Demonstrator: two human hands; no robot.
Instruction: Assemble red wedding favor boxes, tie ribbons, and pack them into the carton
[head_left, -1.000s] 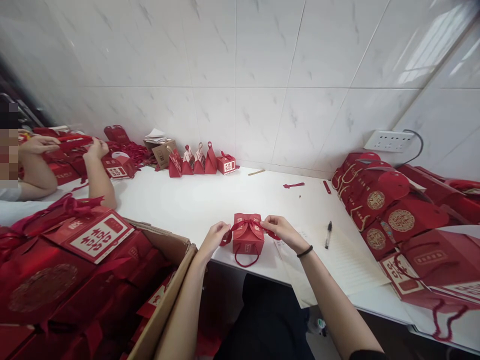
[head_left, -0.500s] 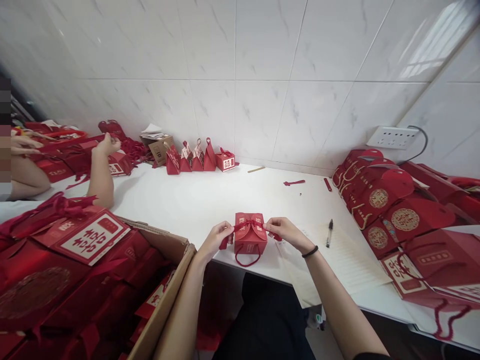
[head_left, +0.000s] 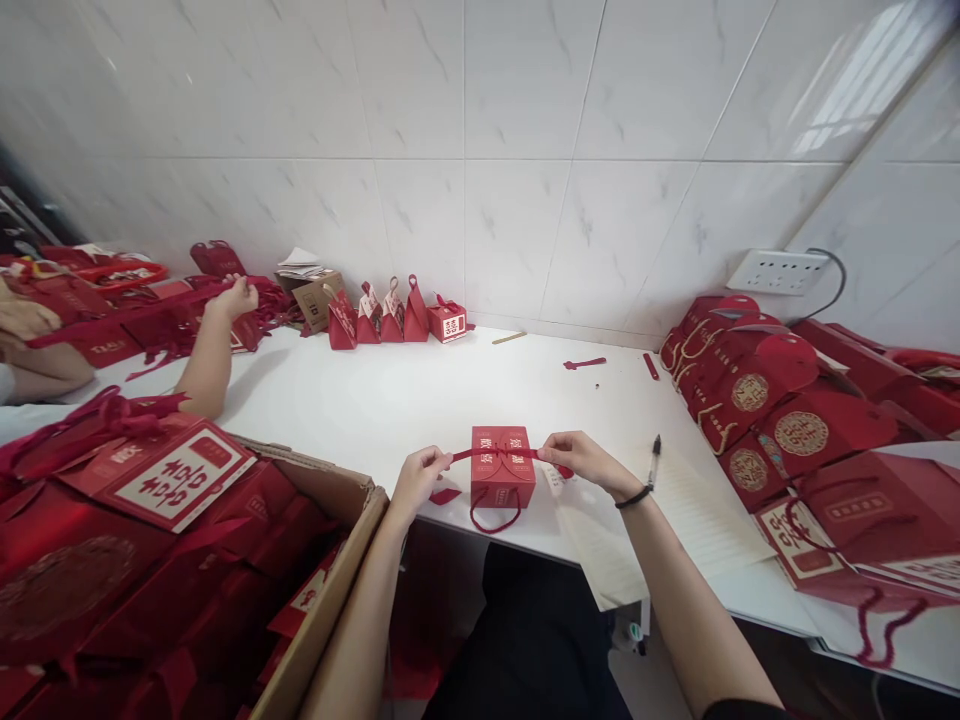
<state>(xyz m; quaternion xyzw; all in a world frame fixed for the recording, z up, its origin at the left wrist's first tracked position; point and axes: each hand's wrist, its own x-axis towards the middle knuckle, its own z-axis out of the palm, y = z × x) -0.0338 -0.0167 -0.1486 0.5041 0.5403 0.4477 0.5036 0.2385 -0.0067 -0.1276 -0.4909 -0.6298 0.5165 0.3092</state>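
A small red gift box (head_left: 491, 482) with gold lettering stands at the table's front edge, its rope handle (head_left: 496, 527) hanging down on the near side. A red ribbon (head_left: 466, 454) runs across its top and crosses in the middle. Left of the box, my left hand (head_left: 420, 480) pinches one end of the ribbon, whose tail hangs below the fingers. On the other side my right hand (head_left: 581, 462) pinches the opposite end. Both ends are stretched out level from the box. I wear a dark band (head_left: 634, 498) on the right wrist.
A cardboard carton (head_left: 352, 560) full of red boxes stands at left. Red gift bags (head_left: 802, 430) are stacked at right. A pen (head_left: 655, 462) lies on paper sheets (head_left: 667, 530). Several small boxes (head_left: 417, 312) line the wall. A co-worker's hand (head_left: 238, 298) handles ribbon at far left.
My hands have moved apart, drawing the ribbon ends outward and tighter across the box top. The co-worker's raised hand has shifted to the right.
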